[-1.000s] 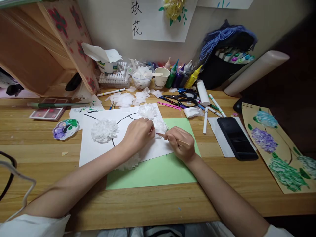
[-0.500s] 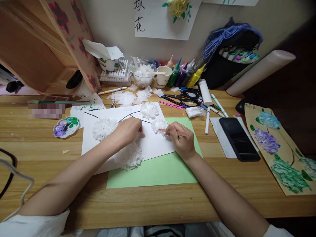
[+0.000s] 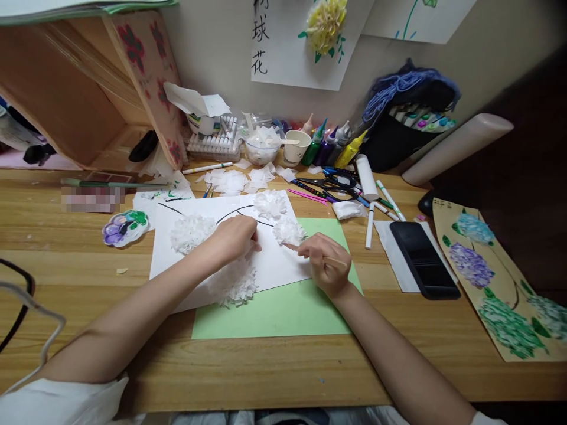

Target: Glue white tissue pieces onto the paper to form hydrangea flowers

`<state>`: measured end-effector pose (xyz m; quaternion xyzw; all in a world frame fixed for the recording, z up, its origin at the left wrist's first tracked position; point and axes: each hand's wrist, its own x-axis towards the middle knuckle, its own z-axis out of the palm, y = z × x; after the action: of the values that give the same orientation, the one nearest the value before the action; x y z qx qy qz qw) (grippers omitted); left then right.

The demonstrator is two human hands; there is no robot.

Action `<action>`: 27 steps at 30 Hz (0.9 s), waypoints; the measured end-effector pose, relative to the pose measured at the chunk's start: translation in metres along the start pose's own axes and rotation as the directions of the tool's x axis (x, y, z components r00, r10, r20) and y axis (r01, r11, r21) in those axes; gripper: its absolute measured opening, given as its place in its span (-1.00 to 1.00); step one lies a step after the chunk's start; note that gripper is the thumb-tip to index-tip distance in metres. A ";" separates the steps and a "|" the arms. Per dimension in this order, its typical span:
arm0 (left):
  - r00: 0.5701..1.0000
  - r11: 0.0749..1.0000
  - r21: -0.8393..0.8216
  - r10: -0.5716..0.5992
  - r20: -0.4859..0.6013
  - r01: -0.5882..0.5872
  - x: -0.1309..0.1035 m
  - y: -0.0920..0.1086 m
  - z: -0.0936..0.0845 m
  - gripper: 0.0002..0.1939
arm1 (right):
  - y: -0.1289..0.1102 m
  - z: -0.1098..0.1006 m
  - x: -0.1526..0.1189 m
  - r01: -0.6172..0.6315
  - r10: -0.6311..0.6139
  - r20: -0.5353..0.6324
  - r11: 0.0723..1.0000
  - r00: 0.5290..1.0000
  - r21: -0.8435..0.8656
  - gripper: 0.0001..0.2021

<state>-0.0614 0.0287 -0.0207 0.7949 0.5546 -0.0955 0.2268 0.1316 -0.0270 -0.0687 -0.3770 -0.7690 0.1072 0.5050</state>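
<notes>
Bowl of paper scraps, right hand gripping stick, left hand curled, contents unclear

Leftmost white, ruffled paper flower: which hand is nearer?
Left. The left hand is just right of that flower; the right hand, holding a thin brown stick, is farther right.

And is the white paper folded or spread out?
Spread out: the white paper lies flat, partly over the green sheet, no fold showing.
</notes>
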 end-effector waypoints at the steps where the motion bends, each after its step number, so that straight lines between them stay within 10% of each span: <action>1: 1.000 1.000 0.005 -0.002 -0.002 0.002 0.000 0.000 0.000 -0.88 | -0.002 0.001 0.002 0.045 -0.045 0.037 0.999 0.998 -0.019 -0.74; 8: 1.000 1.000 0.013 0.015 -0.015 -0.015 -0.002 0.000 0.000 -0.89 | -0.005 0.004 0.008 0.159 -0.144 0.111 0.978 0.983 -0.135 -0.76; 27: 1.000 1.000 0.001 0.024 -0.010 -0.024 -0.002 0.000 0.000 -0.89 | 0.002 0.005 0.006 -0.057 0.063 0.028 0.983 0.998 -0.172 -0.73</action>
<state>-0.0624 0.0270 -0.0197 0.8020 0.5463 -0.0889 0.2246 0.1268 -0.0204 -0.0675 -0.4402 -0.7719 0.0624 0.4544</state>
